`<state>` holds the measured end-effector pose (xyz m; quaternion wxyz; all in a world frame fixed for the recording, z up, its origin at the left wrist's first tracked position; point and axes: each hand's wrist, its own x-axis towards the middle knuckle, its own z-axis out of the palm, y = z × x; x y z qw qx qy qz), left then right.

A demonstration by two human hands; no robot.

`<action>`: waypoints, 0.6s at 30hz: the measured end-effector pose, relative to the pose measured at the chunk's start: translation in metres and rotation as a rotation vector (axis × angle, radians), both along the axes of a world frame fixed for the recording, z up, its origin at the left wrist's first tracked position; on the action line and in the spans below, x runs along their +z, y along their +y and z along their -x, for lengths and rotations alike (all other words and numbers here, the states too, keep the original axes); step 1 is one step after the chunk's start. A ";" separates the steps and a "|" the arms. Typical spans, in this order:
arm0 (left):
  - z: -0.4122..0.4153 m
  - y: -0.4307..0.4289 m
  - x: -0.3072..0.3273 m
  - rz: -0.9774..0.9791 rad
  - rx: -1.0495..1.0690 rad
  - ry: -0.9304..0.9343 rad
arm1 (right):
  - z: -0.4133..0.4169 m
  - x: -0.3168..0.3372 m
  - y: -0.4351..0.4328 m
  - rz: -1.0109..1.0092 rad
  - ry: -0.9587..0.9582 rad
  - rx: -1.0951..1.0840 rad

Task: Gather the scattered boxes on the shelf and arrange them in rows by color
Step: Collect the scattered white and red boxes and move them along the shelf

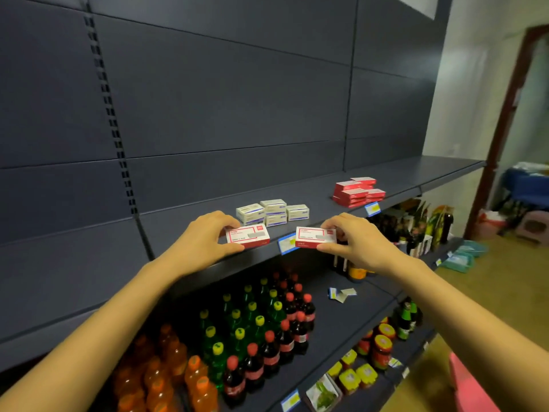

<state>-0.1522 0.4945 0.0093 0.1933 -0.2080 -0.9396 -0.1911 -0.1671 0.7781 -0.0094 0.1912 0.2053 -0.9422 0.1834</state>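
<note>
Head view: two red-and-white boxes held at the front edge of a dark blue shelf.
Left hand: fingers clamped on the left red box, thumb beneath.
Right hand: fingers clamped on the right red box, just beside a blue price tag.
Writing: box label print too blurred to read.
Behind: white boxes grouped together; red stack farther right.
Lower shelf: orange bottles, green bottles, cola bottles.
Room: doorway at right, tan floor.
</note>
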 end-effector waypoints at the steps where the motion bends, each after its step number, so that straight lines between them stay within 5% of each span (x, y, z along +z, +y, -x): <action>1: 0.009 0.011 0.000 0.004 -0.009 0.005 | 0.006 -0.001 0.010 0.005 0.001 -0.004; 18: 0.191 0.197 0.004 -0.057 -0.088 0.034 | 0.164 0.012 0.181 -0.038 0.003 -0.085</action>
